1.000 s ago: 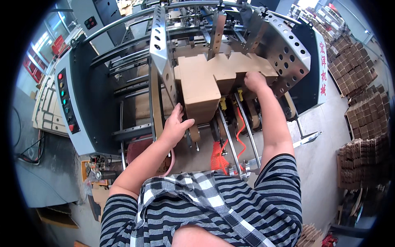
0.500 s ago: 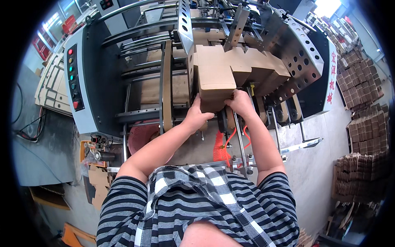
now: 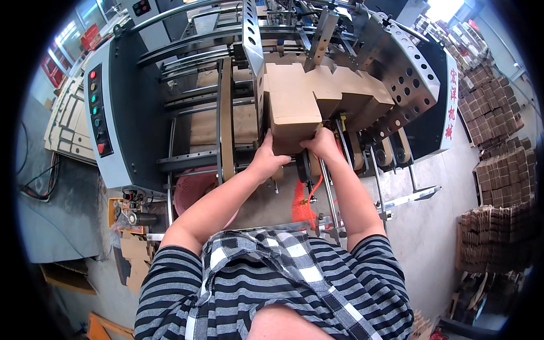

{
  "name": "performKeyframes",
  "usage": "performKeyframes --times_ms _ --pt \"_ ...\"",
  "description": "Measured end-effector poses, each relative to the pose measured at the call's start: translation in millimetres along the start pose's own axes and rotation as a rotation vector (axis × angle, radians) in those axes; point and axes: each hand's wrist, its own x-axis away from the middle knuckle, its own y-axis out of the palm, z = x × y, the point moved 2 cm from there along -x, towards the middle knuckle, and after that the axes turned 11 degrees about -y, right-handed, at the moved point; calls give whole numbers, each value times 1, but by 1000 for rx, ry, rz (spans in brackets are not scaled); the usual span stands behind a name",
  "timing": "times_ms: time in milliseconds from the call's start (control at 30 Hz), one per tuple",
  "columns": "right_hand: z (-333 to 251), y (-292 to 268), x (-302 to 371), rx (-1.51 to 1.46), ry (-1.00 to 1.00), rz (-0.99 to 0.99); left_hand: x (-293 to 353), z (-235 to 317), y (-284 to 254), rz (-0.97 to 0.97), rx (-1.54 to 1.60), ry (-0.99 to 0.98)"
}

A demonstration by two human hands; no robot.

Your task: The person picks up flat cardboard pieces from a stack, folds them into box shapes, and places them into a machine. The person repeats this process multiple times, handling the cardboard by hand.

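A thick stack of brown cardboard blanks (image 3: 292, 110) with notched edges stands in the machine's feed area, its nearest part facing me. My left hand (image 3: 269, 161) grips the stack's lower left edge, fingers up along its side and thumb pointing right across the lower front. At the lower right corner, my right hand (image 3: 322, 143) is closed on the cardboard, its fingers curled and partly hidden. More of the stack extends right, up to a perforated metal plate (image 3: 408, 85). A second perforated plate (image 3: 251, 34) rises at the stack's left.
Brown belts (image 3: 226, 113) and metal rods run beneath and beside the stack. A control panel (image 3: 95, 113) with lit buttons is on the machine's left side. An orange coiled hose (image 3: 303, 204) hangs below my hands. Bundled cardboard stacks (image 3: 490, 238) stand on the right.
Both hands keep hold of the stack. My right hand has shifted slightly left and down at its corner. The whole view has moved a little.
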Motion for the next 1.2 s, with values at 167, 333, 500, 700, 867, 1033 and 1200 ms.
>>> performKeyframes --times_ms 167,333,500,700,867,1033,1200 --pt "12 1 -3 31 -46 40 9 15 6 -31 32 16" --pt "12 -7 -8 -40 -67 -67 13 21 2 -68 30 27" --pt "6 -70 -29 77 -91 -3 14 -8 -20 122 -157 15" --pt "28 -72 -61 472 -139 -99 37 26 -13 188 -402 161" --pt "37 -80 -60 280 -125 -171 33 70 0 -28 -487 151" --pt "52 -144 -48 580 207 -168 30 81 -3 -186 -621 139" --pt "113 -186 -51 630 280 -153 21 81 4 -203 -636 155"
